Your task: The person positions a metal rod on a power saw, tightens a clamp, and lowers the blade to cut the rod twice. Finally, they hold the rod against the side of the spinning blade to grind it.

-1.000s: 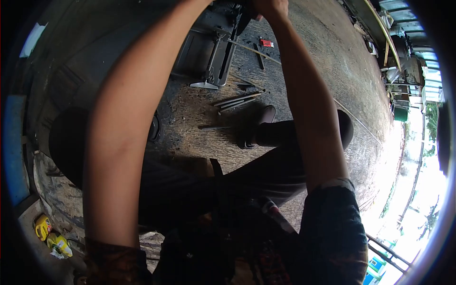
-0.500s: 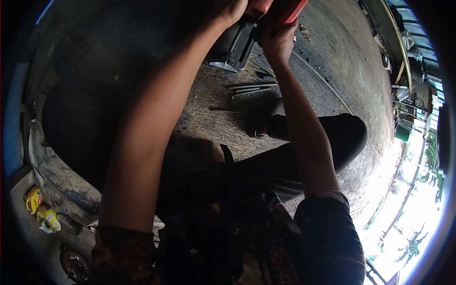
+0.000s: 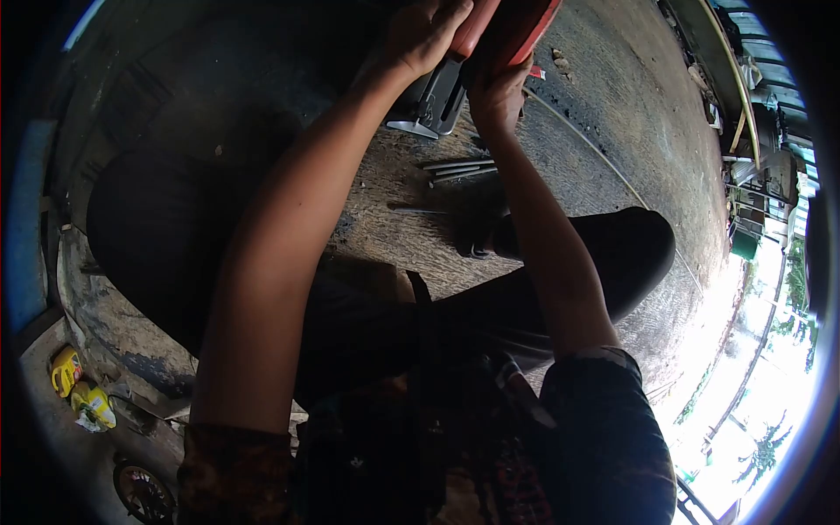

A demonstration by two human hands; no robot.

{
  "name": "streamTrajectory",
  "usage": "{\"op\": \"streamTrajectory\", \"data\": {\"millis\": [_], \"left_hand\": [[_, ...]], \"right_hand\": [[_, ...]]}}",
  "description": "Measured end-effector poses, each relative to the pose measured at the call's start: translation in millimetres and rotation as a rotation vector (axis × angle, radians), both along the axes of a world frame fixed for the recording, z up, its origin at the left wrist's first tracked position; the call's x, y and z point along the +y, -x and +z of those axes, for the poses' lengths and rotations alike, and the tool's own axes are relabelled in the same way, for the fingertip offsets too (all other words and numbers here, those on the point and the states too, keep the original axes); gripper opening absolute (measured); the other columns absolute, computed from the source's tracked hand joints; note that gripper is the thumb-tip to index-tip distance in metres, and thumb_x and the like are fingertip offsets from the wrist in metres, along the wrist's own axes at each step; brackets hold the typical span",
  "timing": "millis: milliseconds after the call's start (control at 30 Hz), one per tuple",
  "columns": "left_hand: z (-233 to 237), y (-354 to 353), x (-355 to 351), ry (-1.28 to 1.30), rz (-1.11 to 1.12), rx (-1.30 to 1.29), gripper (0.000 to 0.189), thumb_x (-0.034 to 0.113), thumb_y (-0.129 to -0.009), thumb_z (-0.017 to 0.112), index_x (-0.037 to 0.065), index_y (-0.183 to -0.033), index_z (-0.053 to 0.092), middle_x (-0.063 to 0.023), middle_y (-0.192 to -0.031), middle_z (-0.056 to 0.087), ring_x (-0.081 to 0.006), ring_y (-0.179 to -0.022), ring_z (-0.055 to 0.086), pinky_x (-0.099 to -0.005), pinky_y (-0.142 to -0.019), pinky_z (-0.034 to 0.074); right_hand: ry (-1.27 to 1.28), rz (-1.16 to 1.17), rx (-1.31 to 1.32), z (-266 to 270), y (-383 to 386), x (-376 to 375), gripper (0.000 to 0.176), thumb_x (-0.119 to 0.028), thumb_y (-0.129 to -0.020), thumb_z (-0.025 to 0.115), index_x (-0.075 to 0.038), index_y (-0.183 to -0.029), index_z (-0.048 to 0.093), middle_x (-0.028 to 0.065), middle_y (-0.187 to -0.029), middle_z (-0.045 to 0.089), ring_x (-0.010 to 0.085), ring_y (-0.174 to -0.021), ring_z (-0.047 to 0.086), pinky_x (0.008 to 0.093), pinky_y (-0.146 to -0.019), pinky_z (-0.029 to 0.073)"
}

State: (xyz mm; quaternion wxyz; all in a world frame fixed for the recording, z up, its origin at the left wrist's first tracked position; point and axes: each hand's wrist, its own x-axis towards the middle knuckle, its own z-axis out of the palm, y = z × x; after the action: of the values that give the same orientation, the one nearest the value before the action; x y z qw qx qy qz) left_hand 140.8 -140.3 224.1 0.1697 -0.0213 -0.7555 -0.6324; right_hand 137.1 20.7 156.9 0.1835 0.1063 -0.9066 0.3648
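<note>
At the top edge, my left hand (image 3: 429, 35) grips the near side of a red and black tool (image 3: 477, 31), whose far end is cut off by the frame. My right hand (image 3: 500, 94) is closed on a red, flat-sided part (image 3: 527, 37) of the same object from below. A black slotted metal base (image 3: 444, 96) with a pale end plate (image 3: 412, 129) extends under my hands. Several thin metal rods (image 3: 461, 169) lie on the rough floor nearer to me, with one more rod (image 3: 417, 209) apart from them.
My crossed legs (image 3: 612, 262) frame the floor (image 3: 630, 105). A thin cable (image 3: 604, 157) runs across it on the right. Yellow packages (image 3: 66, 371) and a wheel (image 3: 143, 490) are at the lower left. Small rubble (image 3: 561, 61) lies at the top right.
Both hands and the red parts have shifted slightly down and left in view. More of my left hand and of the red parts shows now. The rods lie as before.
</note>
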Motion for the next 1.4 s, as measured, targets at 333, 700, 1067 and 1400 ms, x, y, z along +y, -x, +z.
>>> {"op": "streamTrajectory", "data": {"millis": [333,700,1067,1400], "left_hand": [[-13,8,17,0.393,0.109,0.013,0.067,0.065,-0.086,0.046,0.000,-0.092,0.063,-0.0181,-0.083,0.064,-0.0305,-0.075,0.064,-0.0384,-0.066,0.049],[104,88,26,0.589,0.239,0.159,0.058,0.048,-0.094,0.043,0.004,-0.130,0.050,-0.0247,-0.121,0.055,-0.0430,-0.104,0.057,-0.0455,-0.083,0.049],[101,93,17,1.242,0.171,0.547,0.074,0.031,-0.092,0.051,0.005,-0.150,0.012,-0.0123,-0.158,0.001,-0.0289,-0.145,0.004,-0.0492,-0.116,0.007],[112,103,18,1.276,0.166,0.526,0.078,0.027,-0.090,0.054,0.004,-0.150,0.010,-0.0122,-0.158,0.001,-0.0268,-0.146,0.003,-0.0484,-0.116,0.006]], "right_hand": [[0.017,0.010,0.040,8,8,-2,0.076,-0.019,-0.088,0.053,0.007,-0.141,0.005,0.0354,-0.139,0.029,0.0515,-0.117,0.045,0.0494,-0.092,0.045],[-0.108,-0.235,-0.283,137,56,-15,0.076,-0.027,-0.088,0.054,0.003,-0.143,0.011,0.0326,-0.124,0.051,0.0470,-0.111,0.054,0.0515,-0.085,0.048],[-0.202,-0.120,-0.045,194,101,-12,0.088,-0.021,-0.088,0.057,-0.024,-0.150,-0.005,0.0196,-0.153,0.020,0.0441,-0.118,0.050,0.0506,-0.085,0.050],[-0.264,-0.153,-0.128,212,109,-14,0.095,-0.015,-0.084,0.062,-0.020,-0.150,-0.006,0.0147,-0.156,0.015,0.0425,-0.120,0.049,0.0487,-0.085,0.051]]}}
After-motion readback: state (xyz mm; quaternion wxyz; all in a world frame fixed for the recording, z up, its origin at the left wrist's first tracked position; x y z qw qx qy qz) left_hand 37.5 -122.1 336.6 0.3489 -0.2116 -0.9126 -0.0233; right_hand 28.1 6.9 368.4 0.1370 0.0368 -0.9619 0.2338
